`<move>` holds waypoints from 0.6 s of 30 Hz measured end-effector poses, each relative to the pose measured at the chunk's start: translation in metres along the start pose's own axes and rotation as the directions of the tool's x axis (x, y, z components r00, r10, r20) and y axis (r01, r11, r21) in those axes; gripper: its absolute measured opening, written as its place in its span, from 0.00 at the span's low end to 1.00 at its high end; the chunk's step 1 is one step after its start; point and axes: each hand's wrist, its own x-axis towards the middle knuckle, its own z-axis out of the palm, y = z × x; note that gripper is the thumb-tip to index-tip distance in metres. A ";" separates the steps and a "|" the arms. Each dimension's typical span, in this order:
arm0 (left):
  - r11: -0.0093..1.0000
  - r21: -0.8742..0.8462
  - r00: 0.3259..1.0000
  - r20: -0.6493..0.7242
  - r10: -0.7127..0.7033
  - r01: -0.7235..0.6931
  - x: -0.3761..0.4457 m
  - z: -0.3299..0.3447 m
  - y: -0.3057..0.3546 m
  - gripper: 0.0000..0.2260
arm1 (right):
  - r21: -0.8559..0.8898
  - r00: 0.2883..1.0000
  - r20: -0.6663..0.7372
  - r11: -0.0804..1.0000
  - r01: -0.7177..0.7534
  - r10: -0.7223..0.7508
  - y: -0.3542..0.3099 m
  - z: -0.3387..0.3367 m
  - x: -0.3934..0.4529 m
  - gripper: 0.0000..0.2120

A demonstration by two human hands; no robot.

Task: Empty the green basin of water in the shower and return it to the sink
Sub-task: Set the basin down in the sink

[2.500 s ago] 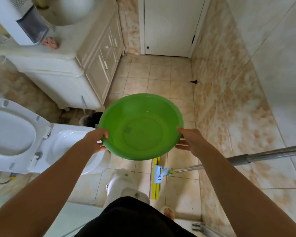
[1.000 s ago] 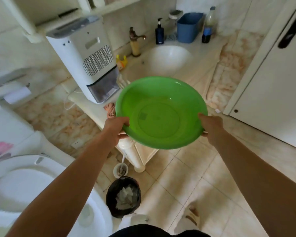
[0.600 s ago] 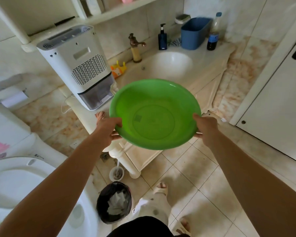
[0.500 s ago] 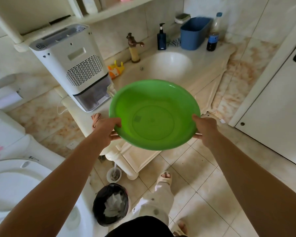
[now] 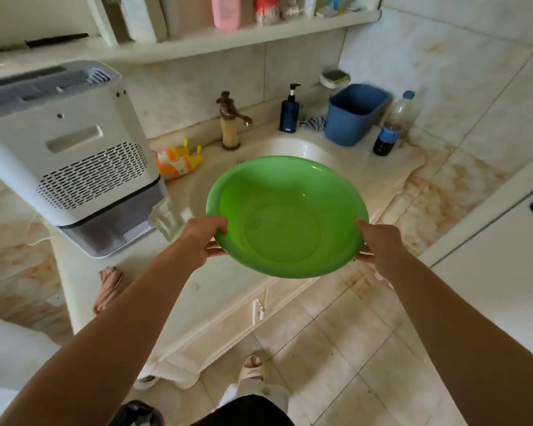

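Observation:
The round green basin [image 5: 285, 216] is held level in the air, just in front of and partly over the white oval sink [image 5: 308, 148] set in the vanity counter. I see no water in it. My left hand [image 5: 202, 238] grips its left rim and my right hand [image 5: 380, 242] grips its right rim. The basin hides the front half of the sink bowl. A bronze tap [image 5: 230, 119] stands behind the sink.
A white appliance with a vented front [image 5: 68, 155] fills the counter's left end, a clear glass [image 5: 166, 218] beside it. Behind the sink stand a dark pump bottle [image 5: 289, 110], a blue bin [image 5: 353, 113] and a cola bottle [image 5: 393, 127]. A white door [image 5: 505, 272] is at right.
I have walked up to the vanity; the basin, still held in both hands, has come from the floor area to just above the sink's front edge.

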 end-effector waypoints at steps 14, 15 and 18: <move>0.988 -0.135 0.986 -0.136 -0.099 0.081 0.099 0.025 0.043 0.08 | -0.130 0.983 0.185 0.991 0.023 0.002 -0.082 0.083 0.142 0.09; 0.987 -0.142 0.981 -0.166 -0.104 0.080 0.100 0.026 0.042 0.08 | -0.149 0.979 0.205 0.989 0.026 0.005 -0.083 0.091 0.153 0.10; 0.981 -0.174 0.961 -0.247 -0.122 0.080 0.106 0.029 0.038 0.08 | -0.212 0.958 0.287 0.976 0.044 0.019 -0.092 0.118 0.185 0.11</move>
